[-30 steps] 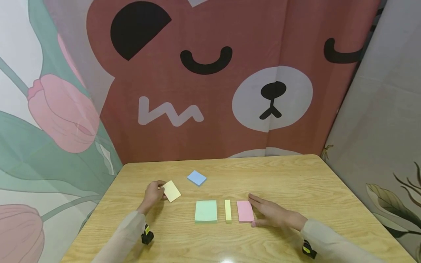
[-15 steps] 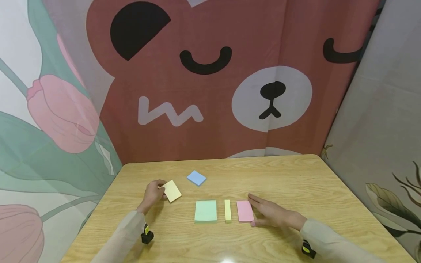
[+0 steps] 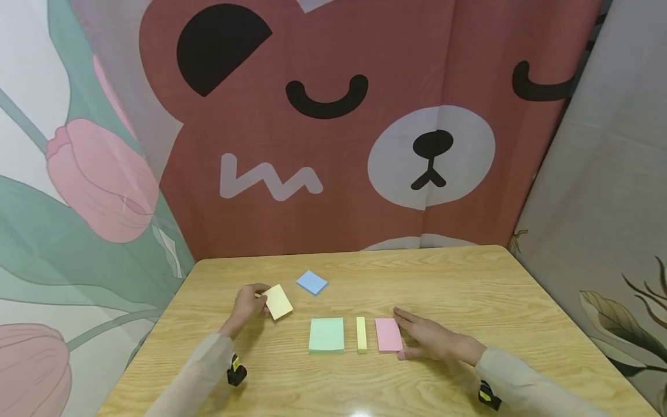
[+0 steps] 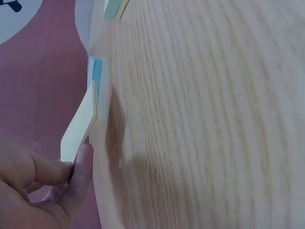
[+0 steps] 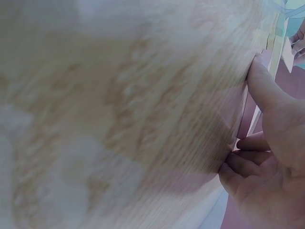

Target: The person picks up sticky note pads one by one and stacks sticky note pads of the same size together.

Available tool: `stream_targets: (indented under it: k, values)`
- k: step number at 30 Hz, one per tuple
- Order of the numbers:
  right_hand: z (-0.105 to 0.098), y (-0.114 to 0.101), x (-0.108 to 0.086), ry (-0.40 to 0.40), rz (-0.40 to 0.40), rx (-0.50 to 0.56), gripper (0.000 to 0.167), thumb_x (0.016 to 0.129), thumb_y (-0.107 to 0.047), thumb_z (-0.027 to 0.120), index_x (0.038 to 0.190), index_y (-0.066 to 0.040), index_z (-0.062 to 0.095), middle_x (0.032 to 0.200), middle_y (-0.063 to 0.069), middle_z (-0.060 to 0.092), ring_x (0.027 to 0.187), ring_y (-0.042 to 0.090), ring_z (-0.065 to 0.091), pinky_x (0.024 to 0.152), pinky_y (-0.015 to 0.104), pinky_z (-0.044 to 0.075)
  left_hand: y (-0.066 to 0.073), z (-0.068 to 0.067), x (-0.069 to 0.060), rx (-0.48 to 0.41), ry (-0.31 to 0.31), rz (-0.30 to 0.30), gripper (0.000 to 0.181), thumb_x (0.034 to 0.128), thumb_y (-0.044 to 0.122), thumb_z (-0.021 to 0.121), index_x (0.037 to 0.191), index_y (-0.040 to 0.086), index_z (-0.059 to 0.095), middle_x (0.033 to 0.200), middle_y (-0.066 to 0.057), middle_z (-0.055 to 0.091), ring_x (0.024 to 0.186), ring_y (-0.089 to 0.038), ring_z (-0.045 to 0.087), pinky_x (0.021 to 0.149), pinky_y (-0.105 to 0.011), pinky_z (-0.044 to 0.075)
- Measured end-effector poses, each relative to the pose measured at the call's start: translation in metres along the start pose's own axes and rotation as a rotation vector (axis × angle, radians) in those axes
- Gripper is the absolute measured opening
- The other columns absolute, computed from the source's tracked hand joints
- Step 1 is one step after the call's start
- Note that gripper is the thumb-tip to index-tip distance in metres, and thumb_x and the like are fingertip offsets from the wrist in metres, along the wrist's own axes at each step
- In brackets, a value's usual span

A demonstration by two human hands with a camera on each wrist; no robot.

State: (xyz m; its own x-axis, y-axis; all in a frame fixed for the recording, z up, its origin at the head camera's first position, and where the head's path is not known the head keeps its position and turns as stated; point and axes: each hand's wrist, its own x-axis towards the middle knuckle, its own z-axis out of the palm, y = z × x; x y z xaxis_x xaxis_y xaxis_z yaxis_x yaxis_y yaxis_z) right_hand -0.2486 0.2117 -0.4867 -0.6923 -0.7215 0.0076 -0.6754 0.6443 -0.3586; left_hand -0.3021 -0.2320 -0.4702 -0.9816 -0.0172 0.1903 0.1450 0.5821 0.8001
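Observation:
In the head view my left hand [image 3: 250,307] pinches a pale yellow sticky note pad [image 3: 278,302] by its left edge, thumb on top. The left wrist view shows that pad [image 4: 81,123] tilted and lifted off the wood, casting a shadow. My right hand [image 3: 435,337] rests on the table beside a pink sticky note pad [image 3: 388,335]. Its fingertips lie near the pad's upper right corner and its thumb near the lower right one. Left of the pink pad lie a narrow yellow sticky note pad [image 3: 362,335] and a mint green sticky note pad [image 3: 326,335], roughly in a row.
A blue sticky note pad [image 3: 312,282] lies turned at an angle farther back, right of the lifted pad. The wooden table [image 3: 448,278] ends at a curtain [image 3: 333,226] with a bear print. Patterned cloth hangs on both sides.
My left hand has moved slightly to the right, carrying the pale yellow sticky note pad with it. The right hand and the pads on the table look unmoved.

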Motion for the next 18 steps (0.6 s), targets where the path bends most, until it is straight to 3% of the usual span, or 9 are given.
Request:
stream_targets:
  k: [3,7,18]
  values:
    - [0.000,0.000,0.000,0.000,-0.008,-0.007,0.088,0.091,-0.048,0.066,0.142,0.018,0.036,0.152,0.036,0.026,0.132,0.048,0.040,0.102,0.053,0.042,0.005,0.003,-0.002,-0.022,-0.009,0.035,0.028,0.0815,-0.017,0.052,0.107,-0.018,0.064,0.093,-0.027,0.063,0.056,-0.018,0.061,0.050,-0.028,0.056]
    - [0.001,0.002,0.000,0.002,-0.010,-0.020,0.089,0.091,-0.048,0.067,0.142,0.018,0.036,0.151,0.037,0.027,0.131,0.049,0.041,0.102,0.053,0.042,0.012,0.009,-0.002,-0.037,-0.024,0.008,0.028,0.0834,-0.018,0.052,0.109,-0.017,0.065,0.095,-0.026,0.064,0.057,-0.018,0.062,0.054,-0.034,0.058]
    - [0.000,0.001,0.000,-0.010,-0.006,0.001,0.089,0.091,-0.048,0.066,0.142,0.018,0.035,0.152,0.036,0.025,0.132,0.049,0.040,0.103,0.053,0.041,0.025,0.027,-0.003,-0.047,-0.052,0.042,0.025,0.0844,-0.018,0.054,0.106,-0.016,0.067,0.092,-0.023,0.066,0.056,-0.022,0.063,0.055,-0.039,0.058]
